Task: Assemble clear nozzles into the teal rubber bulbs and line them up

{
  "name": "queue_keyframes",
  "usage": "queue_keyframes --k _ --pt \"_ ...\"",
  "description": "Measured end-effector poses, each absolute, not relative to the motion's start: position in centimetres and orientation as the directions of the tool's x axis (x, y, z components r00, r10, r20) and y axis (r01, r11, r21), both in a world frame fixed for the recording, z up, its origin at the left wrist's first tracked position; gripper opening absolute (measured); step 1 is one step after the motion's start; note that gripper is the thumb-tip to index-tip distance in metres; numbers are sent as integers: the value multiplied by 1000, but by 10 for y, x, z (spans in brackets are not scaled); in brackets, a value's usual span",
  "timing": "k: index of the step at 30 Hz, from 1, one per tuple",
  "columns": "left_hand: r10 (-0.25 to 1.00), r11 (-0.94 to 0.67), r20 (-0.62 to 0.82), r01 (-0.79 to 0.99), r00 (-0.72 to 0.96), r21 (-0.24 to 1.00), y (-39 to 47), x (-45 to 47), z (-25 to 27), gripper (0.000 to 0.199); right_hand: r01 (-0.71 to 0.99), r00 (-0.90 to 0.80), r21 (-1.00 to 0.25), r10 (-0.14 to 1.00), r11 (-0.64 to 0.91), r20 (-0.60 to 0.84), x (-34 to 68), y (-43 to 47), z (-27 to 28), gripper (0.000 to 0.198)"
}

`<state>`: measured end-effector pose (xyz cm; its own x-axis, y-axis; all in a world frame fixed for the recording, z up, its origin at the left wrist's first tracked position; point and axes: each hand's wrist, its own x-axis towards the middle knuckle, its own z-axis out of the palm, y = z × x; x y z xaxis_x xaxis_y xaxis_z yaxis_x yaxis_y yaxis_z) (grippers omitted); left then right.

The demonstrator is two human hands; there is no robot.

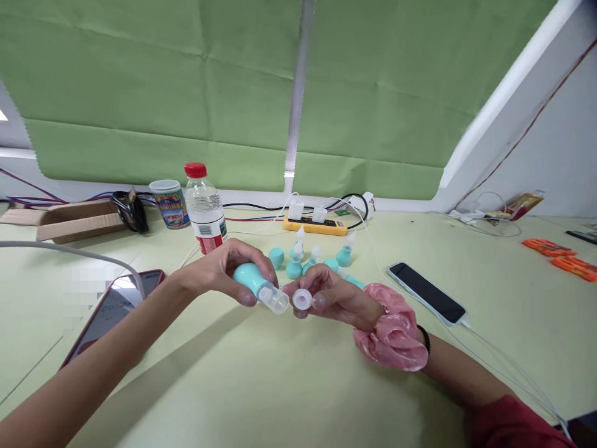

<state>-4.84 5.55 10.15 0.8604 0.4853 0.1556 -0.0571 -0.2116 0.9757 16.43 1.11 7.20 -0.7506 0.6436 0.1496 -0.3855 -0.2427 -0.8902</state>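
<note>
My left hand [237, 267] is closed around a turquoise squeeze bulb [249, 277], tilted down to the right, with a clear cylinder [276, 300] on its open end. Close beside it, my right hand [326, 292] pinches a small translucent white nozzle tip [303, 300], its round hollow base facing me. A narrow gap separates the cylinder and the tip. Just behind my hands stand several turquoise bulb aspirators [344, 254] with white pointed tips, and a loose turquoise bulb [277, 257] lies near them. My right hand hides part of this group.
A water bottle [205, 211] with a red cap and a can [170, 204] stand behind my left hand. A yellow power strip [314, 225] with plugged chargers lies at the back. Phones lie at left [112, 311] and right [426, 292], with cables. An open cardboard box [84, 221] is far left.
</note>
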Motion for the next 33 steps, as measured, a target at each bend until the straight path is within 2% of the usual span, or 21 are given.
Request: queue_keyframes --k 5,13,16,19,23,33 --pt "488 -212 150 -49 860 976 55 -49 101 27 -395 -752 -888 639 -235 165 165 10 72 18" --pt "506 -213 131 -24 852 977 54 -50 102 29 -423 -741 -851 659 -312 127 161 10 72 13" --pt "514 -190 107 -8 851 982 53 -49 103 28 -403 -688 -889 712 -215 140 162 7 75 14" --pt "527 -192 91 14 845 981 52 -49 104 28 -345 -589 -938 787 -39 184 164 4 81 16" --pt "535 -184 84 18 841 983 51 -50 106 27 -275 -528 -951 805 139 270 167 3 88 18" --pt "549 -114 1 73 836 991 44 -50 114 23 -304 -495 -942 821 143 284 163 3 88 16"
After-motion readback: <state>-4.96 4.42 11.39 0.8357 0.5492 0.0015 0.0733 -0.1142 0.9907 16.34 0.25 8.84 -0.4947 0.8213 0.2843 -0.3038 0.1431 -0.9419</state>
